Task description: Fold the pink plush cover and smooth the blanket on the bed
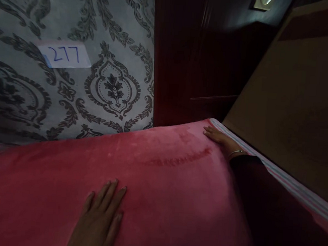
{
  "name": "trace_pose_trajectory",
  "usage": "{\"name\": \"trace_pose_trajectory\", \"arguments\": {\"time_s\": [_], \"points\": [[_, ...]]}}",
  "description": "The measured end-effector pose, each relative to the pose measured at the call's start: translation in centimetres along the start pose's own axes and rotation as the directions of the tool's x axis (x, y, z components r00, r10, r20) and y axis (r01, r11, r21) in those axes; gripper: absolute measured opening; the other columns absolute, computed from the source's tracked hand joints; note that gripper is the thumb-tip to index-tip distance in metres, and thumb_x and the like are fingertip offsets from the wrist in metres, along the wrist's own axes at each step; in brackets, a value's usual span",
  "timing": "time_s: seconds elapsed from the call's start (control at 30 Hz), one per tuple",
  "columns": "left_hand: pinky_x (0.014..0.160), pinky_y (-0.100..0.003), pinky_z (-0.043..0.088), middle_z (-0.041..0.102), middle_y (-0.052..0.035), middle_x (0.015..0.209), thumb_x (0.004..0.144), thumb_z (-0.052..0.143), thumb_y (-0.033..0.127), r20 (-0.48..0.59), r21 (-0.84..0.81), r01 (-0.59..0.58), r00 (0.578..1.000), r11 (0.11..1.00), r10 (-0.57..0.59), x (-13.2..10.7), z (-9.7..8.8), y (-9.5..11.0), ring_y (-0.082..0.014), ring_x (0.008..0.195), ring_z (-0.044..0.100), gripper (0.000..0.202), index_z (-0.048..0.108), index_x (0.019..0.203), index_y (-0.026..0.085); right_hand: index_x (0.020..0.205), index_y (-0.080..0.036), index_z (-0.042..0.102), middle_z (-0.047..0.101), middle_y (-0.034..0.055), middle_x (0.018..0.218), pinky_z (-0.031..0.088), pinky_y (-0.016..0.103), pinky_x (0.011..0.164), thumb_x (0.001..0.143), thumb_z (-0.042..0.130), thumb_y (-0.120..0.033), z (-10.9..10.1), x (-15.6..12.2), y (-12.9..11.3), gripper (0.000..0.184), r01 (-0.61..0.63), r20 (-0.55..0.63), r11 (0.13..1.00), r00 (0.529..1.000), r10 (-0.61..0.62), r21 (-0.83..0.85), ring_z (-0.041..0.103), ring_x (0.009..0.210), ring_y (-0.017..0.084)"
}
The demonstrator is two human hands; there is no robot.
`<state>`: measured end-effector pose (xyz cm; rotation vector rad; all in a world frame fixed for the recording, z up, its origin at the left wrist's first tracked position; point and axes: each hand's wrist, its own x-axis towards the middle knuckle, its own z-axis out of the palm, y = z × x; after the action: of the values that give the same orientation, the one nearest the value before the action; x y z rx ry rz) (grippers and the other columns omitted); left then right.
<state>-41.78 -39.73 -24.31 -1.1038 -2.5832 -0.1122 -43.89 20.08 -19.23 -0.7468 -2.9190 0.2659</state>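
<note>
A red cloth (157, 199) lies across the front, under both hands. The left hand (96, 222) is flat on it, near the middle, with its fingers spread a bit. The right hand (218, 137) lies flat near the cloth's far right corner, with its fingers out straight and pointing left. There is a thin bangle (237, 152) on that wrist, next to a dark sleeve (272, 201). A striped edge (296, 185) runs down the right side. Behind the cloth is a wall (113, 90) with leafy shapes, and a white paper (67, 55) on it says 277. A dark red door (178, 59) is beside the wall. A big brown board (302, 85) leans at the right.
</note>
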Motion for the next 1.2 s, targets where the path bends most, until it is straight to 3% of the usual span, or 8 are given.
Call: {"name": "trace_pose_trajectory", "arguments": {"time_s": [0.13,0.27,0.4,0.57,0.7,0.97,1.07,1.2], "points": [[0.118,-0.064,0.038,0.045,-0.0069,0.165,0.103,0.032,0.042,0.063,-0.024,0.02,0.998,1.0,-0.018,0.8,-0.7,0.6,-0.033,0.151,0.045,0.058,0.049,0.157,0.032,0.144,-0.012,0.064,0.066,0.0202,0.142,0.05,0.033,0.102,0.107,0.042,-0.035,-1.5,-5.5,2.3,0.049,-0.247,-0.021,0.968,0.969,0.247,-0.041,0.064,0.129,0.028],[0.12,-0.066,0.035,0.046,-0.0104,0.164,0.102,0.032,0.04,0.112,-0.031,0.069,0.992,0.997,-0.066,1.6,-1.5,1.0,-0.0357,0.152,0.044,0.058,0.056,0.153,0.026,0.13,-0.015,0.074,0.074,0.0187,0.129,0.053,0.031,0.09,0.104,0.051,-0.038,-2.2,-10.0,3.6,0.042,-0.44,-0.079,0.898,0.895,0.438,0.0,0.069,0.119,0.029],[0.122,-0.064,0.034,0.044,-0.0103,0.166,0.103,0.032,0.04,0.146,-0.04,0.068,0.987,0.997,-0.062,1.9,-2.0,1.1,-0.034,0.154,0.041,0.059,0.054,0.155,0.025,0.127,-0.014,0.075,0.076,0.0189,0.121,0.055,0.031,0.086,0.1,0.058,-0.035,-2.6,-11.7,4.2,0.039,-0.576,-0.09,0.81,0.806,0.585,0.107,0.072,0.112,0.029],[0.122,-0.065,0.032,0.041,-0.0096,0.167,0.103,0.033,0.041,0.151,-0.03,0.056,0.987,0.998,-0.051,2.0,-2.5,1.4,-0.0334,0.156,0.037,0.059,0.05,0.157,0.025,0.126,-0.007,0.075,0.071,0.0265,0.129,0.055,0.038,0.091,0.101,0.055,-0.032,-2.6,-11.6,4.6,0.041,-0.609,-0.076,0.782,0.78,0.621,0.135,0.069,0.121,0.035],[0.122,-0.066,0.032,0.043,-0.0119,0.165,0.102,0.035,0.039,0.167,-0.01,0.054,0.985,0.999,-0.051,2.4,-2.9,1.8,-0.0344,0.155,0.039,0.06,0.049,0.158,0.022,0.125,-0.01,0.076,0.072,0.0235,0.129,0.054,0.033,0.088,0.101,0.055,-0.032,-2.8,-12.5,4.3,0.039,-0.586,-0.057,0.796,0.799,0.599,0.155,0.07,0.12,0.032],[0.122,-0.066,0.032,0.041,-0.0147,0.166,0.103,0.029,0.037,0.232,0.025,0.091,0.968,0.996,-0.094,3.4,-4.4,2.9,-0.0363,0.156,0.035,0.063,0.046,0.159,0.016,0.117,-0.008,0.078,0.077,0.0204,0.117,0.052,0.029,0.079,0.106,0.047,-0.046,-4.3,-19.8,5.7,0.05,-0.617,-0.016,0.768,0.778,0.628,0.171,0.074,0.105,0.028],[0.121,-0.066,0.033,0.041,-0.0167,0.166,0.104,0.028,0.036,0.207,0.006,0.083,0.975,0.997,-0.082,3.5,-4.7,3.1,-0.0365,0.156,0.035,0.061,0.047,0.159,0.016,0.111,-0.006,0.079,0.077,0.0211,0.112,0.052,0.029,0.079,0.103,0.053,-0.048,-4.6,-22.8,6.2,0.05,-0.643,0.011,0.749,0.76,0.65,0.158,0.074,0.101,0.028],[0.121,-0.065,0.034,0.045,-0.0172,0.164,0.105,0.029,0.035,0.158,-0.045,0.067,0.986,0.997,-0.059,3.5,-4.7,2.8,-0.0353,0.155,0.037,0.059,0.052,0.155,0.015,0.12,-0.009,0.076,0.075,0.0216,0.121,0.052,0.032,0.087,0.103,0.054,-0.043,-4.2,-26.1,6.1,0.044,-0.669,-0.041,0.728,0.732,0.68,0.147,0.07,0.112,0.03]]}}
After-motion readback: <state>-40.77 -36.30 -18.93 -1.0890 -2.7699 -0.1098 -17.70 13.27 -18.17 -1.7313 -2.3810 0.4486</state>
